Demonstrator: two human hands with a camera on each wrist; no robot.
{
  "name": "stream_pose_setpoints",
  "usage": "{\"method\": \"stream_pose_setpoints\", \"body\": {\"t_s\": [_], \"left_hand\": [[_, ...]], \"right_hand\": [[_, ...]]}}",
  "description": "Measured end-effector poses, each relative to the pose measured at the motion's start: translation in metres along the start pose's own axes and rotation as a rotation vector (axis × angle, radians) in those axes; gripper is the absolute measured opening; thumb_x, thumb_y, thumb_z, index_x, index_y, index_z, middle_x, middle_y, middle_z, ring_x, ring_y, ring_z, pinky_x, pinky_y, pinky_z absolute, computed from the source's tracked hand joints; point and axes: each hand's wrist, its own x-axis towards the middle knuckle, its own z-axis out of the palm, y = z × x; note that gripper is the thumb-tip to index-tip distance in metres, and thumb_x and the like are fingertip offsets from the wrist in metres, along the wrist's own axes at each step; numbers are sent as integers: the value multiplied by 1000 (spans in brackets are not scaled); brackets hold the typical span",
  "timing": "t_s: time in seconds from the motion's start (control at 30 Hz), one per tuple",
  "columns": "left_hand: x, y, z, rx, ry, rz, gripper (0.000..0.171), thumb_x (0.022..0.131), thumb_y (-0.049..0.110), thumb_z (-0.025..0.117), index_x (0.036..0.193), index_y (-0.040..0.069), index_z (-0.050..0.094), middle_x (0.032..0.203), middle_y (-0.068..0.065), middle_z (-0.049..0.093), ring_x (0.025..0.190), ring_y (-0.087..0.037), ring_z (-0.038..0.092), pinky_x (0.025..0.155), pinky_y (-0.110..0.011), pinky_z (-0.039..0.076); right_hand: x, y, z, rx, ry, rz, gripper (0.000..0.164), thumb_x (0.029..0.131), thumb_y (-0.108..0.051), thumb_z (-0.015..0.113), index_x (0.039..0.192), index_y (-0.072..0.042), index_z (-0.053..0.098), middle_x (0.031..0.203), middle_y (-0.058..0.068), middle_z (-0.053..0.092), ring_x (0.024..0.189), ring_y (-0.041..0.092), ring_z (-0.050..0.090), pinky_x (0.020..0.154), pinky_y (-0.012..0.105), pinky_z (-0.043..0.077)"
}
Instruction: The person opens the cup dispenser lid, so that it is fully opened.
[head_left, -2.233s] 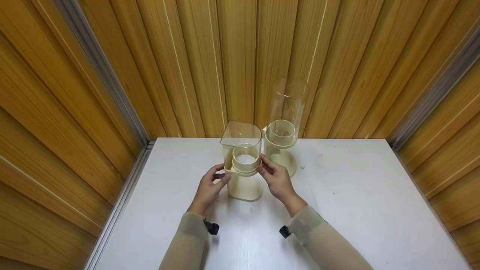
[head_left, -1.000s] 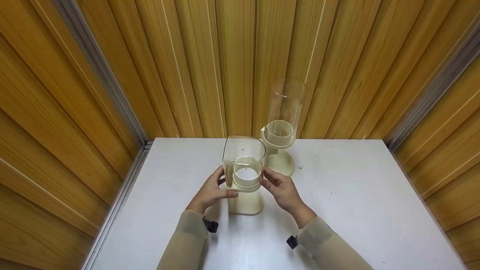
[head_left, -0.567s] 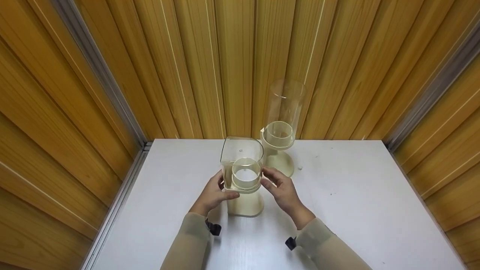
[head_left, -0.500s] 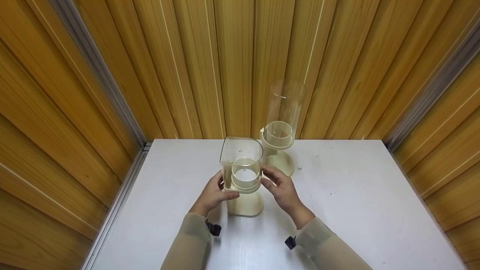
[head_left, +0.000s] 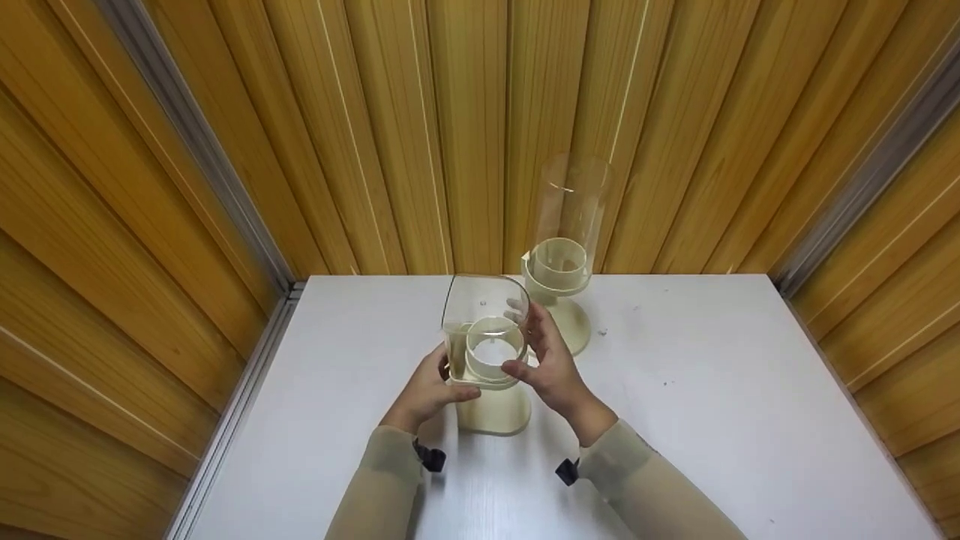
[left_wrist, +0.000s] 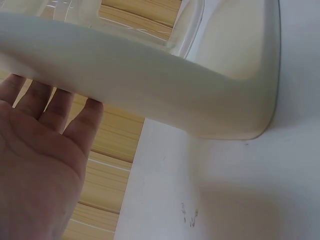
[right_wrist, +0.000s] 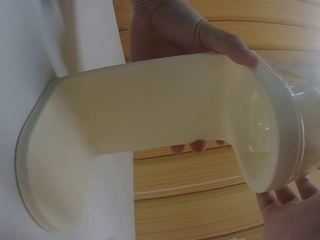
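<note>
In the head view, the left hand (head_left: 426,388) and right hand (head_left: 553,367) grip opposite sides of a cream stand (head_left: 491,414) with a clear shade (head_left: 476,304), well in from the back edge of the tabletop (head_left: 720,405). A second stand (head_left: 568,322) is upright near that edge. The left wrist view shows four left fingers (left_wrist: 87,120) touching the column (left_wrist: 155,87). In the right wrist view, the right fingertips touch the collar (right_wrist: 287,135).

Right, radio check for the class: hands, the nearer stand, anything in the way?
Left hand gripping nearer stand. Right hand round the right side of its clear cup. Second stand behind, to the right; might crowd right hand.
</note>
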Motion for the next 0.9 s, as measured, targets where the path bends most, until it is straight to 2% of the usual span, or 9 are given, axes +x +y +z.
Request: {"method": "stream_pose_setpoints", "body": {"t_s": [0.07,0.17,0.3,0.43,0.53,0.73,0.9], "left_hand": [[-1,-1,0,-3,-10,12,107,79,27,100,170,11,45,171,-21,54,163,-43,49,137,-60,40],[-2,-3,0,-8,-17,24,108,79,27,99,170,10,45,170,-26,53,161,-47,50,137,-60,40],[-2,-4,0,-8,-22,24,107,79,27,99,170,10,45,170,-23,55,162,-46,50,136,-60,40],[-3,-4,-1,-1,-24,34,107,80,31,100,170,12,46,171,-22,55,161,-40,53,136,-57,41],[-3,-4,-1,0,-21,40,107,80,32,101,169,11,47,170,-24,55,159,-38,55,135,-54,44],[-3,-3,0,1,-20,26,103,81,20,98,169,8,46,164,-24,59,149,-39,63,124,-46,55],[-2,-3,0,17,-4,7,102,81,17,99,169,9,48,167,-27,57,153,-41,60,127,-50,53]], "right_hand": [[3,-3,4,20,-31,2,129,87,-55,96,177,-4,20,173,18,51,161,26,50,141,64,25],[5,-6,9,35,-60,22,134,83,-53,100,178,-8,18,172,14,53,156,25,54,140,49,34],[7,-7,14,38,-70,47,132,83,-45,103,179,-12,18,174,13,49,153,24,57,132,35,45],[8,-7,15,15,-46,48,123,84,-39,102,176,-11,25,171,12,54,148,25,61,132,52,46],[9,-7,16,-2,-26,51,122,84,-38,102,176,-11,26,172,12,54,148,26,61,132,58,43],[10,-5,16,-47,0,42,123,84,-45,101,176,-10,27,173,13,53,151,27,59,132,57,44],[10,-6,18,-63,25,35,118,83,-45,100,174,-11,32,169,15,56,147,25,61,130,48,48]]}}
